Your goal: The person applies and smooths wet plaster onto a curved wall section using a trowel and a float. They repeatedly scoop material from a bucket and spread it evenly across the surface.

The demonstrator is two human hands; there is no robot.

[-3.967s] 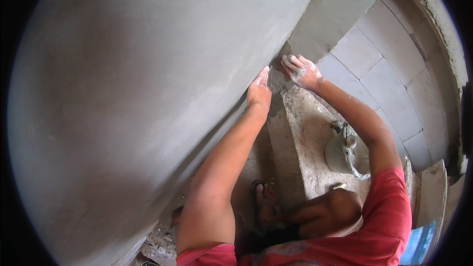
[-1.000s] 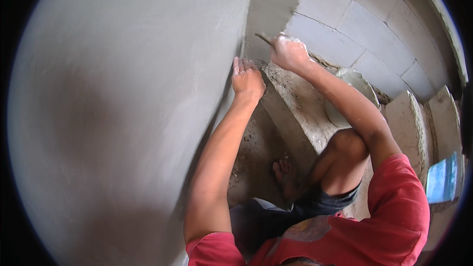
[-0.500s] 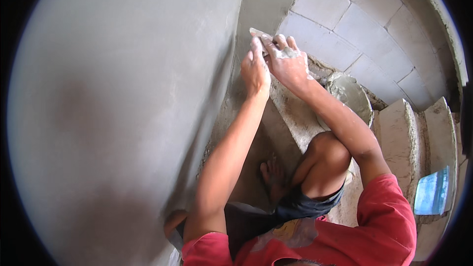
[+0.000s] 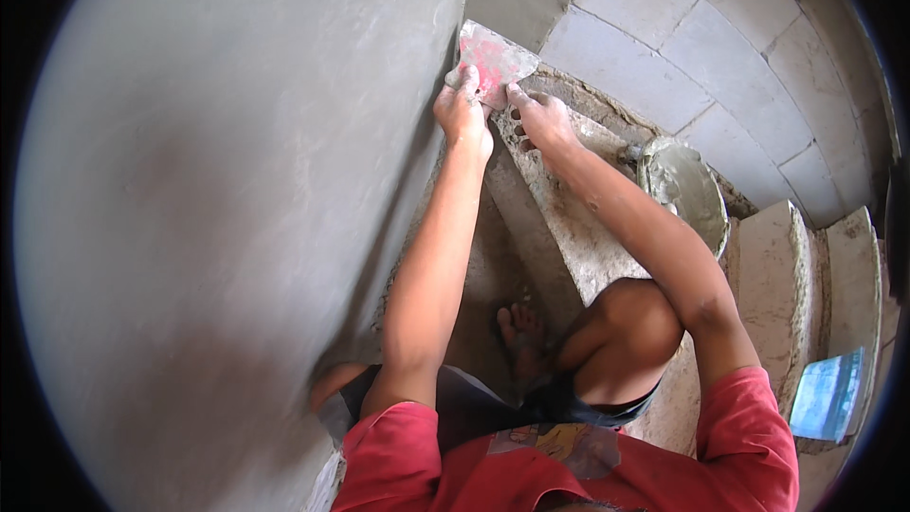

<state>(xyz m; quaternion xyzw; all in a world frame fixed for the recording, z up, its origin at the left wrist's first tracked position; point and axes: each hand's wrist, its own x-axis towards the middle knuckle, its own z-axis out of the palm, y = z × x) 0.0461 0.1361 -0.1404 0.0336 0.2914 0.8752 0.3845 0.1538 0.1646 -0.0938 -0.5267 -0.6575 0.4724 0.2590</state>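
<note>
A flat, four-sided scraper (image 4: 498, 62), red and smeared with pale plaster, is held up in the corner between the smooth grey wall and the narrower plastered strip behind it. My left hand (image 4: 464, 112) grips its lower left edge, thumb lying on the face and the other fingers partly hidden behind. At the lower right corner, my right hand (image 4: 545, 120) holds the edge with its fingertips, while its remaining fingers hang curled and apart below. Both hands carry whitish plaster. Whether the scraper's far edge touches the wall I cannot tell.
Left of me rises the grey plastered wall (image 4: 237, 180). A round bucket (image 4: 684, 190) with wet plaster stands right of my forearm, beside the bare block wall (image 4: 701, 47). Concrete steps (image 4: 768, 256) curve down the right, with a blue translucent container (image 4: 827, 396). My bent knee (image 4: 637, 318) is below the right arm.
The scraper has turned from nearly edge-on to face-on. My left hand has shifted slightly left, and my right hand has drawn back down to the scraper's lower right corner.
</note>
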